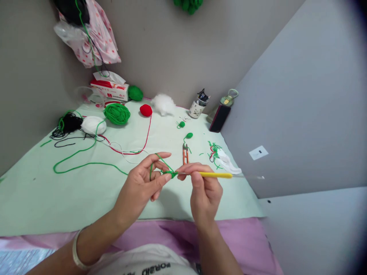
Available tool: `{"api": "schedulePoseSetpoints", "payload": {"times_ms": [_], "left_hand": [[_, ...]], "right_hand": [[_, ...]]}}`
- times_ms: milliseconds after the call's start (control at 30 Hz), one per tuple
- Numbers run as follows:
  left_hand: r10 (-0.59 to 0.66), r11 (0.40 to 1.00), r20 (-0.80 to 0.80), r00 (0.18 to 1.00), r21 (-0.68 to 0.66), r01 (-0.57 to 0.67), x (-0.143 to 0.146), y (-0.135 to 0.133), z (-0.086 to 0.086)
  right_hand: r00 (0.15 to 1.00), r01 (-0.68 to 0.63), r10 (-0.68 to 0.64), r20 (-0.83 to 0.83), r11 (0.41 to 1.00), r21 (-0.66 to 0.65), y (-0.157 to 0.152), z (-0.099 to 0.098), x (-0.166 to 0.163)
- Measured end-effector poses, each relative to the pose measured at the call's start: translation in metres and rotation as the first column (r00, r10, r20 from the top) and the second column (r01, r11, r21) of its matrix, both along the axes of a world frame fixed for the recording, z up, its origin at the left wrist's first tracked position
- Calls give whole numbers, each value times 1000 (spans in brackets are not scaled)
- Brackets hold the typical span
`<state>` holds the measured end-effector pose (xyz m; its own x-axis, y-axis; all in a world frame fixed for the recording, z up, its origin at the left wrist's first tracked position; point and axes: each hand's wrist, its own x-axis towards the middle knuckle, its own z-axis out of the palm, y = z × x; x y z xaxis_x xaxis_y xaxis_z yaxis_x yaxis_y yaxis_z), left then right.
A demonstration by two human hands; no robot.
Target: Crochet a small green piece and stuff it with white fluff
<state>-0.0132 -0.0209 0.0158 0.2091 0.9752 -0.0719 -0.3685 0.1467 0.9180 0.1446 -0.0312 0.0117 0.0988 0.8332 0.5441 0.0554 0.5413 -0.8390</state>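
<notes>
Between thumb and fingers, my left hand (145, 179) pinches a small piece of green crochet (171, 174). Green yarn (164, 162) runs up over its raised index finger. My right hand (205, 191) grips a crochet hook (215, 175) with a yellow handle, and the hook's metal tip meets the green piece. From the left hand the green strand loops back across the table toward a green yarn ball (117, 114). Just beyond the hands lies a pair of orange thread snips (185, 153). Two small green crocheted pieces (189, 135) sit behind the snips.
A red yarn ball (146, 110), white yarn (93, 125), black yarn (70, 123) and white stuffing (163, 104) lie farther back. A tissue box (110, 89), pen cup (198, 107) and phone (220, 118) stand near the walls. Yarn scraps (214, 151) lie at right.
</notes>
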Motion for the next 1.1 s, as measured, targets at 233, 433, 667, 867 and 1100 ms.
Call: {"api": "schedulePoseSetpoints", "payload": {"times_ms": [233, 433, 667, 867, 1100], "left_hand": [[85, 996, -1, 996, -4, -85, 7, -5, 4], [-127, 959, 311, 942, -204, 197, 0, 5, 7], [-81, 989, 179, 981, -107, 101, 2, 2, 4], [-71, 978, 248, 966, -174, 117, 4, 3, 0], [-85, 967, 340, 937, -197, 159, -1, 11, 4]], "right_hand": [[803, 68, -337, 492, 871, 486, -2, -14, -1], [977, 150, -175, 120, 970, 193, 1, -10, -4], [1000, 16, -16, -21, 1000, -6, 8, -4, -9], [897, 112, -234, 375, 941, 319, 2, -13, -7], [986, 4, -18, -167, 996, -88, 11, -1, -5]]}}
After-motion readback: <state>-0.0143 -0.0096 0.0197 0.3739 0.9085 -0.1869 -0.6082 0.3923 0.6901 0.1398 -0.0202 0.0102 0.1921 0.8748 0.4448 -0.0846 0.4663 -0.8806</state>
